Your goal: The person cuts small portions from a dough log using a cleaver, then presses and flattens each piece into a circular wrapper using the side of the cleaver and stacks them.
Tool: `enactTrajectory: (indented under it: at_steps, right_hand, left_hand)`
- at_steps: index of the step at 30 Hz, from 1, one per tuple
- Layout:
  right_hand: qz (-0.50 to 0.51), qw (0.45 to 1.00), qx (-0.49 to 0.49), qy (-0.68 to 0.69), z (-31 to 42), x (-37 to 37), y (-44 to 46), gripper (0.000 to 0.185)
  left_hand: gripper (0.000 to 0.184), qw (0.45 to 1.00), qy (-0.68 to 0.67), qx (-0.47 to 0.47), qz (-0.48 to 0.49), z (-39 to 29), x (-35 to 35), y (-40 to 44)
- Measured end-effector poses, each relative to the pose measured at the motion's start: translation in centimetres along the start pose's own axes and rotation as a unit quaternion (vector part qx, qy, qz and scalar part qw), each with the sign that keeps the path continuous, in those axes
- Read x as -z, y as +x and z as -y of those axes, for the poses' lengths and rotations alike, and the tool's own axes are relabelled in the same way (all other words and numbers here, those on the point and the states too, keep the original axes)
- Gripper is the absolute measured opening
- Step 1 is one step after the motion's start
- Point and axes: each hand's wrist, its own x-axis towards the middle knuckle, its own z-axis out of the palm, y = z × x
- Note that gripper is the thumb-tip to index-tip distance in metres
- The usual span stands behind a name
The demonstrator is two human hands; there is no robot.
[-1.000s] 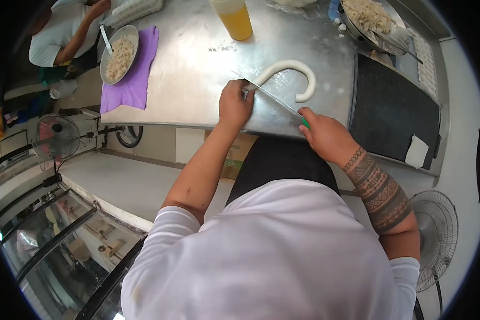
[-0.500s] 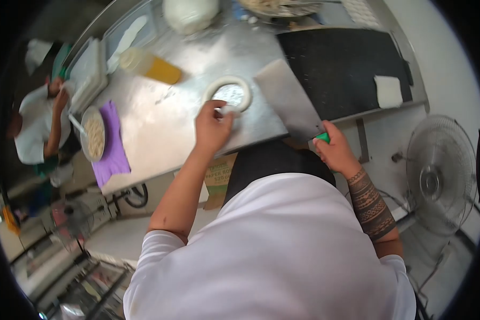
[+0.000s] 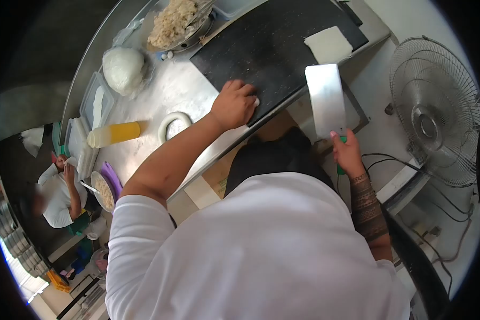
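My left hand point(image 3: 234, 105) is at the near edge of a black board point(image 3: 272, 42), its fingers closed on a small white piece of dough point(image 3: 257, 101), only the tip of which shows. The cleaver point(image 3: 326, 98), wide-bladed with a green handle, is gripped in my right hand point(image 3: 348, 153). Its blade points away from me, just short of a flat white square point(image 3: 328, 45) lying on the board. A white dough ring point(image 3: 163, 128) rests on the steel table point(image 3: 144, 109), partly behind my left forearm.
Beyond the ring are an oil bottle point(image 3: 117, 134), a wrapped dough ball point(image 3: 124, 69) and a bowl of pale filling point(image 3: 172, 24). Another bowl point(image 3: 102, 191) sits on a purple cloth point(image 3: 111, 176), near another person point(image 3: 61, 194). A fan point(image 3: 429, 114) stands at right.
My left hand has moved from the dough ring to the black board, carrying the small piece. The cleaver has swung off the table edge toward the white square. My view has turned rightward.
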Motion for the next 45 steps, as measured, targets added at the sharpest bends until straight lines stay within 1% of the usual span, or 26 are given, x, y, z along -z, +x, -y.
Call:
enactTrajectory:
  at_steps: [2,3,4,5,7,8,11,12,14,17,20,22,24,25,26,27,28,31,32,33,34,35,37,38,41,45]
  right_hand:
    - [-0.063,0.995,0.035,-0.062,0.6,2.6,2.4,0.030]
    - [-0.095,0.977,0.111,-0.154,0.8,4.2,4.0,0.031]
    - [-0.125,0.944,0.185,-0.243,1.3,5.8,6.0,0.032]
    - [-0.155,0.896,0.256,-0.327,1.6,6.9,7.9,0.033]
    - [-0.136,0.912,0.182,-0.342,5.4,7.4,9.1,0.034]
    - [-0.126,0.917,0.144,-0.349,7.3,8.0,9.8,0.035]
    - [-0.129,0.894,0.258,-0.343,9.4,10.2,12.6,0.038]
    - [-0.114,0.936,0.204,-0.264,11.7,10.4,11.9,0.038]
    - [-0.082,0.987,0.092,-0.099,17.0,9.5,9.9,0.039]
    - [-0.089,0.967,0.196,0.139,15.0,6.8,12.3,0.038]
    - [-0.020,0.976,0.003,0.216,6.6,2.7,16.6,0.037]
    - [-0.012,0.979,-0.041,0.200,4.6,2.0,15.5,0.038]
    - [-0.008,0.984,-0.055,0.172,4.7,1.7,14.1,0.035]
    - [0.012,0.993,-0.044,0.113,4.9,1.7,12.6,0.034]
    - [0.033,0.997,-0.033,0.054,5.0,1.6,11.1,0.034]
    - [0.056,0.998,-0.022,-0.002,5.4,1.5,9.6,0.035]
    - [0.070,0.993,-0.043,-0.081,6.9,0.8,7.5,0.042]
    - [0.187,0.972,0.000,-0.145,8.2,-2.6,4.9,0.048]
    - [0.214,0.964,0.030,-0.154,7.8,-4.0,5.4,0.046]
    - [0.243,0.954,0.060,-0.163,6.7,-5.7,6.6,0.044]
    - [0.271,0.943,0.089,-0.172,5.8,-7.1,7.4,0.042]
    - [0.278,0.940,0.097,-0.172,4.9,-8.0,7.9,0.043]
    - [0.289,0.936,0.111,-0.168,4.2,-9.3,8.9,0.043]
    - [0.320,0.940,0.046,-0.111,3.8,-9.0,9.1,0.043]
    - [0.292,0.922,0.104,-0.233,2.9,-7.2,7.2,0.051]
    - [0.307,0.923,0.033,-0.230,3.0,-5.0,5.9,0.055]
  left_hand:
    - [0.037,0.997,0.056,-0.006,-0.060,-2.1,1.9,2.2]
    - [0.042,0.992,0.083,-0.009,-0.090,-2.9,2.1,3.2]
    - [0.069,0.994,0.080,0.001,-0.071,-3.1,1.0,4.5]
    - [0.075,0.995,0.074,0.021,-0.069,-3.4,-1.1,5.3]
    - [0.089,0.995,0.058,0.056,-0.061,-3.8,-5.0,6.5]
    - [0.098,0.995,0.078,0.062,-0.028,-4.3,-5.1,7.1]
    - [0.097,0.997,0.051,0.060,-0.012,-4.6,-4.9,7.7]
    - [0.097,0.998,0.049,0.040,-0.002,-4.6,-4.7,7.8]
    - [0.098,0.999,0.046,0.001,0.014,-4.7,-4.5,8.1]
    - [0.098,0.999,0.019,-0.028,0.022,-4.4,-4.4,8.5]
    - [0.096,0.999,-0.002,-0.043,-0.006,-4.2,-4.0,9.1]
    - [0.097,0.998,-0.009,-0.064,-0.022,-3.8,-4.3,8.8]
    - [0.097,0.985,-0.119,-0.077,-0.101,-2.5,-4.4,8.6]
    - [0.098,0.971,-0.179,-0.082,-0.134,-2.3,-4.6,8.1]
    - [0.096,0.946,-0.276,-0.039,-0.164,-1.7,-4.6,7.9]
    - [0.091,0.887,-0.411,0.033,-0.210,-1.2,-4.3,7.9]
    - [0.087,0.827,-0.490,0.086,-0.262,0.6,-4.2,8.3]
    - [0.084,0.894,-0.336,0.144,-0.258,4.5,-1.1,8.0]
    - [0.084,0.953,-0.203,0.083,-0.211,4.5,-0.8,7.9]
    - [0.083,0.985,-0.066,0.020,-0.158,4.3,-0.6,7.8]
    - [0.082,0.991,0.072,-0.043,-0.100,4.2,-0.9,7.6]
    - [0.082,0.988,0.090,-0.124,-0.029,4.4,-2.1,7.3]
    - [0.086,0.991,0.031,-0.125,-0.044,3.6,-3.4,6.4]
    - [0.087,0.992,0.030,-0.117,-0.029,3.2,-3.7,6.3]
    - [0.088,0.995,0.018,-0.097,0.013,0.9,-3.5,6.2]
    - [0.085,0.996,-0.011,-0.076,0.044,-2.1,-4.4,6.2]
